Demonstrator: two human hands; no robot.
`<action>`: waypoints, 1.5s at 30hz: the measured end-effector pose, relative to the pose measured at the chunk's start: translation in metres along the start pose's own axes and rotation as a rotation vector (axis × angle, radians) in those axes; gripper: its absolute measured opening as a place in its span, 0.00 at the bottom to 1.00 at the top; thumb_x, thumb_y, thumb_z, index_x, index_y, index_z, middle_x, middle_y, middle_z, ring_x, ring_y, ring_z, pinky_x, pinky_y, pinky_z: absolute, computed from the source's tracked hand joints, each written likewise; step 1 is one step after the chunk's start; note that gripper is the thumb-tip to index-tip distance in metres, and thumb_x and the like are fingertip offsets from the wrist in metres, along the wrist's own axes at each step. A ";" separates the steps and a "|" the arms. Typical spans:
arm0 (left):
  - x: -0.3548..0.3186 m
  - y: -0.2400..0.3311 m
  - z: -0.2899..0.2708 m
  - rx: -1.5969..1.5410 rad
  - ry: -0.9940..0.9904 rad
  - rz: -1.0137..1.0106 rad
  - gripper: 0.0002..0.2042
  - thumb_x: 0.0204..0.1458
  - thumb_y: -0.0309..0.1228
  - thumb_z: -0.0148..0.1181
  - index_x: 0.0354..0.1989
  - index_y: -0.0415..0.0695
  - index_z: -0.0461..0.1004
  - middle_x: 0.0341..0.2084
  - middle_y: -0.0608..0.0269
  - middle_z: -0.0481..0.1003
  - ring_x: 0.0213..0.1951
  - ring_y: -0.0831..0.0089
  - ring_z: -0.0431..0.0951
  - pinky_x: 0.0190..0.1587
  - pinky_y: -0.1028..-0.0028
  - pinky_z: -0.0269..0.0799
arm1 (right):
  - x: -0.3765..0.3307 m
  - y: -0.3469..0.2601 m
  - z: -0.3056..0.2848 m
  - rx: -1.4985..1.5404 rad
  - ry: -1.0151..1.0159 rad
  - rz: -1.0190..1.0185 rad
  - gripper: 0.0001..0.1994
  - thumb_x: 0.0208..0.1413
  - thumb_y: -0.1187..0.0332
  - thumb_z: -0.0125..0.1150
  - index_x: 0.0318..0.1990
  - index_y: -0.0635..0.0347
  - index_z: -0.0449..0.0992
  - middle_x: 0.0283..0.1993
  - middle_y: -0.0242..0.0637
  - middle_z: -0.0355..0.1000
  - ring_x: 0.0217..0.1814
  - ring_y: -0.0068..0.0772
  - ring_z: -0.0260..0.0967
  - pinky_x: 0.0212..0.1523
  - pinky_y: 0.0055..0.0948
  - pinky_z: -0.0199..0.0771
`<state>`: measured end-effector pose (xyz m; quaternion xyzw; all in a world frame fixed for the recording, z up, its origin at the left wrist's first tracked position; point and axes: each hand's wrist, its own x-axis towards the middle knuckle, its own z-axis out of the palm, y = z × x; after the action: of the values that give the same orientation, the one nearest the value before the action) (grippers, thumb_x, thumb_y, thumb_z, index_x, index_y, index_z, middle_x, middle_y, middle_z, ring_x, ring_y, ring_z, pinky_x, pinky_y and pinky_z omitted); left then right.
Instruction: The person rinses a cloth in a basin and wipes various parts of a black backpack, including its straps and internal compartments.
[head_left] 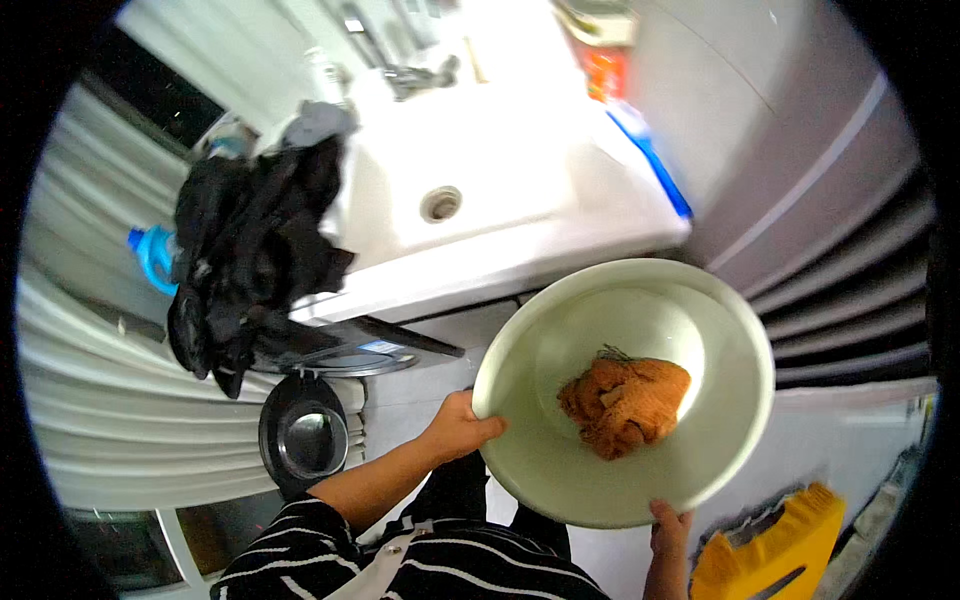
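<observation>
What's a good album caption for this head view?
Both hands hold a pale basin with an orange bundle inside, near a white sink.

Pale-green basin [535, 375], orange-brn cloth [645, 400]

Basin: plain pale green, rim a bit lighter. Cloth: orange-brn w/ darker patches. Clothes pile [260, 245] mostly blk, grey piece [320, 124] on top. Sink [615, 205] white, tap [408, 80] silvery grey. Bottle [157, 260] bright blue, cap [135, 239] darker blue. Packet [606, 73] red-orange. Container [810, 530] bright yellow. Curtain [90, 385] off-wht, grey in folds. Shirt [480, 570] blk w/ wht stripes.
</observation>
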<state>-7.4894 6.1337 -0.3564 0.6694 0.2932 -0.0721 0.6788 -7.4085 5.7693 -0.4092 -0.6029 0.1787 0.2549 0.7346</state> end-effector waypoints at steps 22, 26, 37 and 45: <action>-0.153 0.087 -0.378 1.204 0.926 0.116 0.40 0.22 0.56 0.73 0.51 0.56 0.75 0.68 0.41 0.32 0.66 0.33 0.30 0.54 0.27 0.35 | -0.063 -0.121 0.348 -0.179 -0.096 0.053 0.19 0.42 0.66 0.55 0.44 0.62 0.68 0.31 0.32 0.70 0.21 0.24 0.67 0.15 0.21 0.65; -0.133 0.054 -0.389 1.223 0.975 0.274 0.23 0.35 0.44 0.70 0.42 0.50 0.80 0.66 0.47 0.46 0.65 0.38 0.44 0.56 0.32 0.43 | -0.057 -0.121 0.356 -0.159 -0.184 0.088 0.18 0.43 0.68 0.54 0.44 0.62 0.68 0.33 0.33 0.71 0.25 0.26 0.69 0.19 0.21 0.70; -0.174 0.088 -0.358 1.072 0.642 0.101 0.56 0.18 0.60 0.73 0.64 0.56 0.59 0.67 0.36 0.31 0.67 0.35 0.30 0.58 0.31 0.27 | -0.035 -0.117 0.345 -0.084 -0.263 0.138 0.18 0.44 0.70 0.55 0.44 0.66 0.64 0.32 0.37 0.67 0.22 0.25 0.66 0.16 0.21 0.67; -0.168 0.074 -0.379 1.121 1.068 0.065 0.37 0.22 0.37 0.76 0.50 0.50 0.72 0.68 0.44 0.37 0.68 0.41 0.40 0.60 0.36 0.41 | -0.047 -0.130 0.358 -0.157 -0.271 0.130 0.17 0.46 0.69 0.54 0.45 0.65 0.66 0.35 0.38 0.71 0.28 0.28 0.71 0.23 0.25 0.74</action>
<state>-7.7047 6.4511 -0.1834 0.8651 0.4807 0.1427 0.0073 -7.3853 6.0930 -0.2044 -0.6056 0.0963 0.3938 0.6847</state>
